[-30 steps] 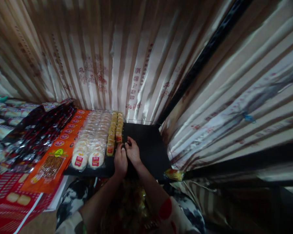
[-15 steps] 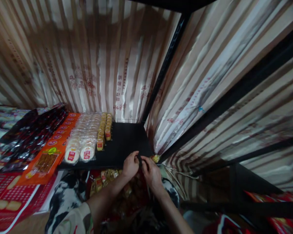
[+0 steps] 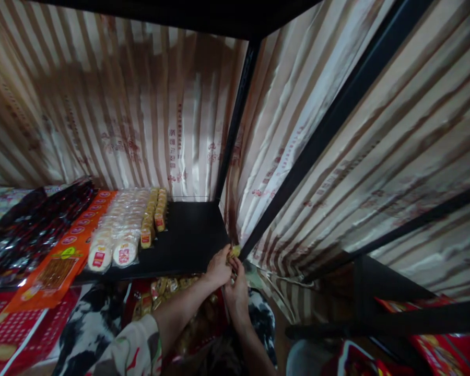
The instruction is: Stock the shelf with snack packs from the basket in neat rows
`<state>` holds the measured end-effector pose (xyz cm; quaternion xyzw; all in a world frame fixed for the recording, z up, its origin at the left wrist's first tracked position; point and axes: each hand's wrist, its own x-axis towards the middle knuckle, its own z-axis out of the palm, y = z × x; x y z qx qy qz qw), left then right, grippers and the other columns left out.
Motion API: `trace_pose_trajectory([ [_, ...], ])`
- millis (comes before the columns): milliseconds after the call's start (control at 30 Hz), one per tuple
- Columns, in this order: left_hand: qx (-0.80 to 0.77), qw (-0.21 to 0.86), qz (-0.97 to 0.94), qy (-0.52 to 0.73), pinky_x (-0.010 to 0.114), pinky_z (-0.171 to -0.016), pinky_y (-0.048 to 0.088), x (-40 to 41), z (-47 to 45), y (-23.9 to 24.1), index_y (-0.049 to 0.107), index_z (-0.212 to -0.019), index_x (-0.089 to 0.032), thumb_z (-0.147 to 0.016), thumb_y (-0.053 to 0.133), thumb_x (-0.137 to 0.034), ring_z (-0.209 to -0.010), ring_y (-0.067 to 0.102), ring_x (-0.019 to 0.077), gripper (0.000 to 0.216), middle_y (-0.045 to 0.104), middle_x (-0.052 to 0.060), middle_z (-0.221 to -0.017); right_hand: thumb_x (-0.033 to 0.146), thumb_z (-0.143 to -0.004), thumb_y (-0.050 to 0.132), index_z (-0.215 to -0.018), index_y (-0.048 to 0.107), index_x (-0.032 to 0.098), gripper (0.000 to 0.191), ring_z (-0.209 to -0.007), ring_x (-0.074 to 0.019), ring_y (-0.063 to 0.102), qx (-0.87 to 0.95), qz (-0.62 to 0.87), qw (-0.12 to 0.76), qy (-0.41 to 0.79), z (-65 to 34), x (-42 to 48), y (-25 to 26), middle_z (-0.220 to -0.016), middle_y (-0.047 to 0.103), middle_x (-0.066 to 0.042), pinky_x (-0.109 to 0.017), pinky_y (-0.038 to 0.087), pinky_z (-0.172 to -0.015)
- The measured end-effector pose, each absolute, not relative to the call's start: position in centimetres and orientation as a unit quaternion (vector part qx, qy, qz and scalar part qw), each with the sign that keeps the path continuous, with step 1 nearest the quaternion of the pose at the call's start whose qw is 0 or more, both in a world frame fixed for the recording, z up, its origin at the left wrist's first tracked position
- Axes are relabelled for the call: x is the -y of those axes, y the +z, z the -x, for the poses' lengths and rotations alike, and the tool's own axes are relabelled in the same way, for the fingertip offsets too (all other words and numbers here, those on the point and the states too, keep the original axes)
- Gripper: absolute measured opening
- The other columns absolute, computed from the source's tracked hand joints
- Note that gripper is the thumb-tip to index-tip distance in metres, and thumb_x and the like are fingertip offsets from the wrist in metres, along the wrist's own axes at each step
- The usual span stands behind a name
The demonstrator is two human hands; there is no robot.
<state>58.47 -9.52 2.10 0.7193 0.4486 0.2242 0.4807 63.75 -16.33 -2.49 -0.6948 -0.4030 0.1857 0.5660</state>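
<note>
My left hand [image 3: 218, 270] and my right hand [image 3: 237, 292] meet at the front right corner of the black shelf [image 3: 188, 235]. Their fingers are closed around a small yellow snack packet [image 3: 234, 252] beside the black corner post [image 3: 282, 198]. On the shelf's left part lie rows of small yellow packets [image 3: 153, 218] and round white cakes in clear wrap [image 3: 115, 235]. Below my arms sits a red bag of more yellow packets [image 3: 164, 292].
Orange snack bags [image 3: 62, 256] and dark shiny bags [image 3: 31, 224] fill the shelf's left side. Striped beige curtain [image 3: 133, 115] hangs behind and to the right. Black frame bars [image 3: 376, 324] cross at lower right, above red packages [image 3: 434, 355].
Both hands drew back from the yellow packet rows to the shelf's front right corner and closed on a yellow packet there. The view has swung right and upward.
</note>
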Motion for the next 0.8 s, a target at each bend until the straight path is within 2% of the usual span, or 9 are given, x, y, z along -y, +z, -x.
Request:
trace_pose_trajectory([
  [100, -0.450, 0.487, -0.710, 0.236, 0.024, -0.099, 0.038, 9.6, -57.8, 1.5, 0.046, -0.130, -0.018, -0.071, 0.043, -0.004, -0.109, 0.055, 0.0147, 0.061, 0.060, 0.004, -0.120, 0.021, -0.072, 0.041, -0.127, 0.037, 0.015, 0.055, -0.105, -0.0208, 0.059, 0.364, 0.670, 0.607, 0.223, -63.2, 15.8, -3.4, -0.118, 0.058, -0.016, -0.038, 0.049, -0.090],
  [233, -0.464, 0.481, -0.706, 0.235, 0.023, -0.095, 0.042, 9.1, -57.0, 1.0, 0.051, -0.125, -0.020, -0.070, 0.043, -0.005, -0.099, 0.058, 0.0135, 0.058, 0.064, 0.002, -0.111, 0.028, -0.076, 0.043, -0.119, 0.043, 0.015, 0.045, -0.103, -0.0206, 0.060, 0.325, 0.683, 0.611, 0.236, -62.8, 15.8, -4.3, -0.114, 0.059, -0.016, -0.036, 0.049, -0.090],
  [333, -0.471, 0.433, -0.728, 0.247, 0.028, -0.099, 0.038, 8.2, -57.2, 0.9, 0.052, -0.124, -0.018, -0.070, 0.044, -0.005, -0.107, 0.055, 0.0170, 0.057, 0.062, 0.006, -0.113, 0.032, -0.078, 0.045, -0.116, 0.046, 0.017, 0.040, -0.104, -0.0208, 0.059, 0.308, 0.706, 0.600, 0.215, -63.0, 16.4, -4.6, -0.114, 0.059, -0.015, -0.036, 0.048, -0.090],
  [467, -0.439, 0.435, -0.755, 0.217, 0.030, -0.107, 0.029, 7.3, -58.3, 0.9, 0.045, -0.130, -0.015, -0.063, 0.051, -0.004, -0.126, 0.040, 0.0208, 0.068, 0.045, 0.009, -0.136, 0.033, -0.077, 0.046, -0.122, 0.044, 0.018, 0.047, -0.108, -0.0212, 0.057, 0.303, 0.691, 0.611, 0.238, -63.5, 17.3, -4.7, -0.124, 0.054, -0.014, -0.037, 0.046, -0.092],
  [567, -0.439, 0.447, -0.764, 0.153, 0.027, -0.102, 0.034, 7.4, -59.2, 1.0, 0.042, -0.132, -0.017, -0.065, 0.055, -0.008, -0.122, 0.044, 0.0207, 0.069, 0.050, 0.009, -0.132, 0.036, -0.076, 0.048, -0.127, 0.042, 0.018, 0.054, -0.110, -0.0211, 0.056, 0.297, 0.681, 0.613, 0.269, -63.4, 17.5, -4.3, -0.125, 0.055, -0.012, -0.037, 0.042, -0.096],
  [700, -0.484, 0.404, -0.764, 0.137, 0.026, -0.092, 0.039, 8.2, -58.4, 1.1, 0.052, -0.122, -0.017, -0.071, 0.054, -0.018, -0.108, 0.052, 0.0206, 0.050, 0.059, 0.009, -0.114, 0.036, -0.075, 0.050, -0.129, 0.043, 0.019, 0.057, -0.114, -0.0214, 0.052, 0.297, 0.689, 0.607, 0.262, -63.0, 17.4, -3.7, -0.125, 0.056, -0.010, -0.036, 0.040, -0.098],
  [800, -0.499, 0.415, -0.746, 0.146, 0.022, -0.080, 0.043, 8.6, -56.5, 1.1, 0.062, -0.102, -0.017, -0.074, 0.052, -0.018, -0.091, 0.057, 0.0161, 0.029, 0.060, 0.006, -0.099, 0.035, -0.076, 0.047, -0.127, 0.046, 0.017, 0.055, -0.115, -0.0228, 0.052, 0.314, 0.697, 0.593, 0.256, -62.7, 17.0, -3.5, -0.126, 0.055, -0.012, -0.037, 0.041, -0.096],
])
